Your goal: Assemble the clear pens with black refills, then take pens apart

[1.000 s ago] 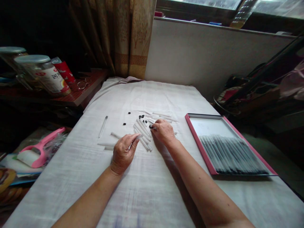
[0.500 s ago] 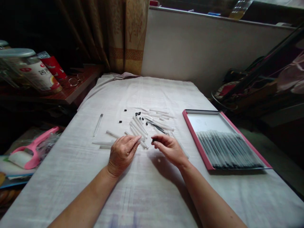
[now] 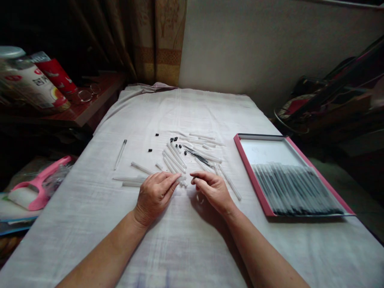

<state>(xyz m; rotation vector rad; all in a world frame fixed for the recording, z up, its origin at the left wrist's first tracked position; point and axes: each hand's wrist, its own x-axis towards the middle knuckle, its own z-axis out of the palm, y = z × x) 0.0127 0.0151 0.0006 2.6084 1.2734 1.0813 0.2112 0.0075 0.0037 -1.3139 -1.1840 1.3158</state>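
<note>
My left hand is closed, thumb against fingers, on a clear pen barrel whose end pokes out past the fingertips. Facing it, a short gap to the right, my right hand pinches a small black pen plug, mostly covered by the fingers. Just beyond both hands lie loose clear pen barrels, several black plugs and a bunch of thin black refills. Off to the left, a pen with a black end rests alone on the cloth.
A pink-edged box at the right holds many pens in a row. Left of the cloth-covered table are a pink tape dispenser and a wooden side table with a jar and glasses.
The view has tipped down a little. My two hands stay facing each other; less of the black plug shows between my right fingers now.
</note>
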